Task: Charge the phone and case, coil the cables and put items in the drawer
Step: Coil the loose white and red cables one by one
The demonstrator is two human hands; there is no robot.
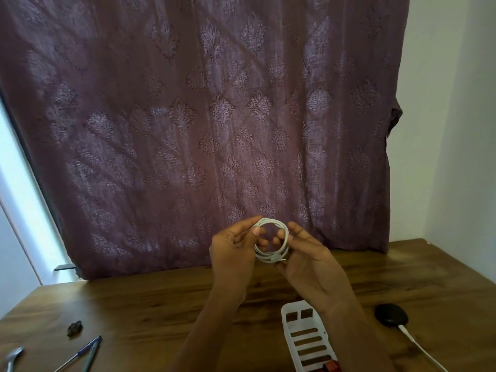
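Note:
I hold a white cable (272, 257) wound into a small coil, raised above the wooden table (150, 307) in front of the curtain. My left hand (233, 253) grips the coil's left side with thumb and fingers. My right hand (308, 253) pinches its right side, near the plug end at the bottom. A black earbud case (391, 314) lies on the table at the right with another white cable (418, 345) plugged into it and running off the bottom edge. No phone or drawer is in view.
A white slotted plastic tray (308, 342) lies under my right forearm, something red at its near end. Two pens (86, 353), a small dark object (74, 328) and a metal tool (12, 357) lie at the table's left. A purple patterned curtain (214, 116) hangs behind the table.

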